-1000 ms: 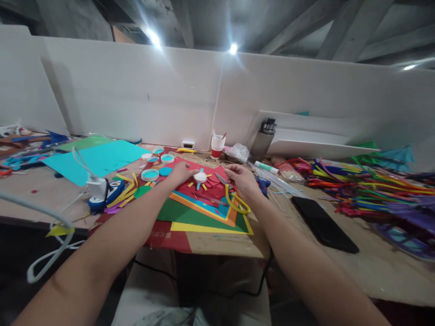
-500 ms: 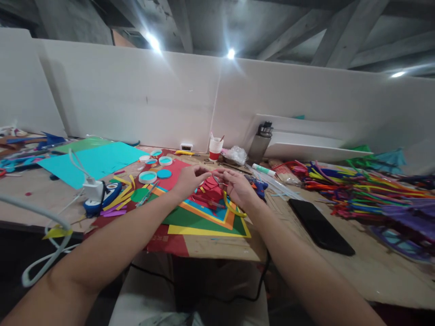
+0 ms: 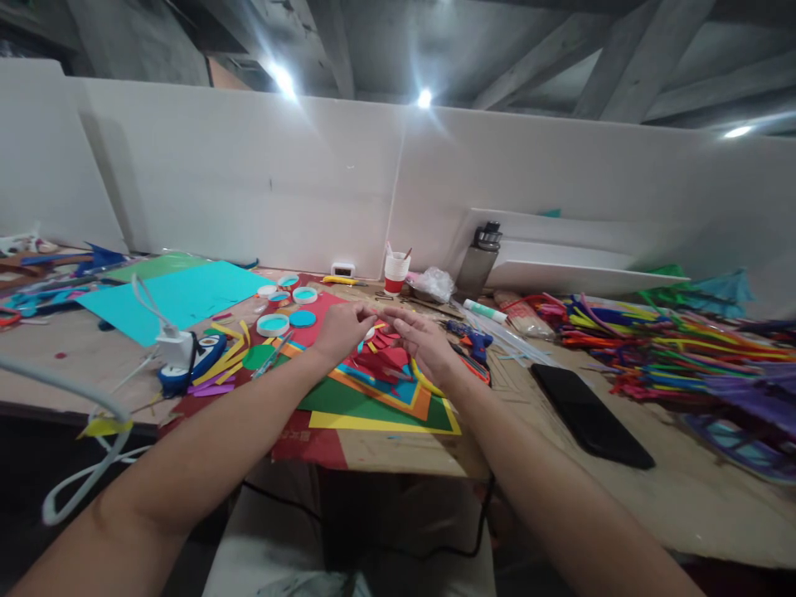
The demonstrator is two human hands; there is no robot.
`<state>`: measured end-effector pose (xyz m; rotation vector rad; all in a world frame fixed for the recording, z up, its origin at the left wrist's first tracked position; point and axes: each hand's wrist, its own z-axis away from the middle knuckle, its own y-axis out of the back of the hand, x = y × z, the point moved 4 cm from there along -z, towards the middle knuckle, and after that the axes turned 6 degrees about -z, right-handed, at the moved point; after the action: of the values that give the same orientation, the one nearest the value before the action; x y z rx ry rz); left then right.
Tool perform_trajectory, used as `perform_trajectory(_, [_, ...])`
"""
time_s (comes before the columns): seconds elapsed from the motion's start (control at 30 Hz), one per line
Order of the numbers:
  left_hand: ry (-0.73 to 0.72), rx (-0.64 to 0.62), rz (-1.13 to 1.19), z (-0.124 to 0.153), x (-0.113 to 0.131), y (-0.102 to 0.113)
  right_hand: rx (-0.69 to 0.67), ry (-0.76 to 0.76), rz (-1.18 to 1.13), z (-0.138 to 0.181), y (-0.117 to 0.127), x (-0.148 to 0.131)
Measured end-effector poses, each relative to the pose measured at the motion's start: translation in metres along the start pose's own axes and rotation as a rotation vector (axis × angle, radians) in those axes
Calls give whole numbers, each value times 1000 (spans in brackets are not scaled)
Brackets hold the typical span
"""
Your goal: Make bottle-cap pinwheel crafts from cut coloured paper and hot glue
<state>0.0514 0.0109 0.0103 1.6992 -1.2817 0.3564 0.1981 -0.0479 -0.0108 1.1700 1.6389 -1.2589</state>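
Observation:
My left hand (image 3: pixel 341 330) and my right hand (image 3: pixel 424 342) meet fingertip to fingertip over the table, thumbs and forefingers pinched together. Whatever sits between the fingers is too small to make out. Just below them lies a red folded paper piece (image 3: pixel 381 365) with small white and yellow bits on it. It rests on stacked coloured paper sheets (image 3: pixel 348 404) in blue, orange, green and yellow. A yellow strip (image 3: pixel 425 381) curves beside my right hand, partly hidden by it.
Right of my hands are a blue glue gun (image 3: pixel 480 343), an orange-and-black-handled tool (image 3: pixel 478 370), a black phone (image 3: pixel 588 414) and heaped pipe cleaners (image 3: pixel 634 340). Behind stand a paper cup (image 3: pixel 396 267) and a bottle (image 3: pixel 478 267). Round lids (image 3: pixel 274 324) and a cyan sheet (image 3: pixel 167 294) lie left.
My right hand has turned slightly and shifted a little left and down, uncovering the glue gun and the orange-handled tool. My fingertips stay together.

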Motion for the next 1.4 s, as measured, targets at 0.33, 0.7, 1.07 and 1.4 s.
perform_trajectory(0.33, [79,-28,236,-7,-6,5,-7,-41,-13,-1,2,2])
perform_trajectory(0.7, [289,-160,509,-4,-17,-16,-112,216,662,3,-8,1])
perform_trajectory(1.07, [402,-231,670,-7,-26,-20,-74,319,747,5,-9,-6])
perform_trajectory(1.4, [408,-436,764,4,-12,-29,81,365,716,4,2,-13])
